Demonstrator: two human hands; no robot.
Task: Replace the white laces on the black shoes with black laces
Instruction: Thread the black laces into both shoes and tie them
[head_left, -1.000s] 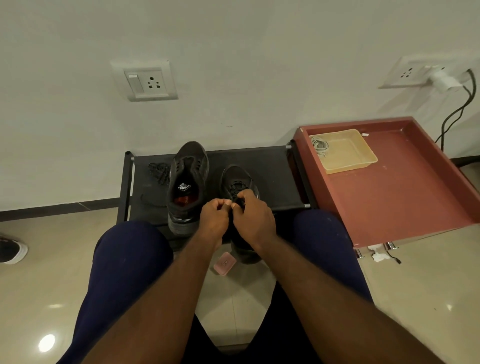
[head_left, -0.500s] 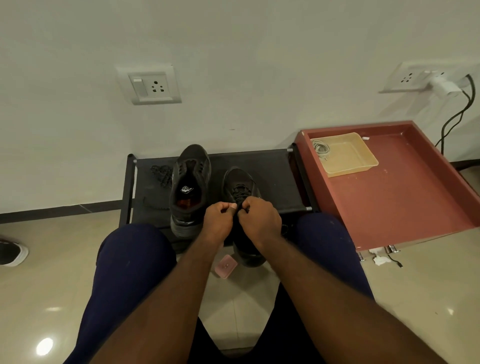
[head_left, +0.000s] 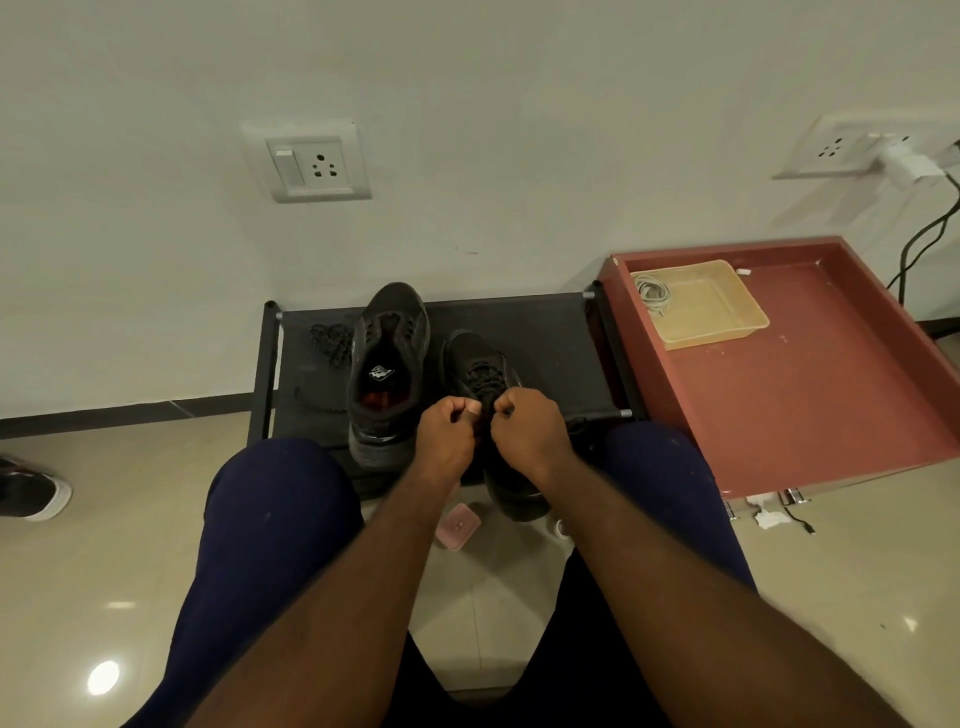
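- The red tray (head_left: 831, 395) and the black rack (head_left: 550, 338) touching its left side are where they were a second ago, apart from a slight drift of the view.
- The unlaced shoe (head_left: 387, 364) stands on the rack with its toe to the wall. Its eyelets are as bare as before, so I judge about half the job is left.
- The laced shoe (head_left: 467, 358) stands just to its right with the black lace (head_left: 484, 378) crossed up its tongue. It has not shifted.
- The beige tray (head_left: 711, 312), in the red tray's far corner, holds the white laces (head_left: 652, 293), unchanged.
- A second ago the left hand (head_left: 447, 441) and right hand (head_left: 530, 431) were pressed together over the laced shoe's throat. Now a narrow gap shows between them.
- Each hand is curled tight, thumb against forefinger, pinching what I take to be an end of the black lace, though the ends are too small to see. I judge a knot is being drawn snug, which would finish this shoe.
- The spare black lace (head_left: 330, 340) lies heaped on the rack, left of the unlaced shoe, where it lay before.
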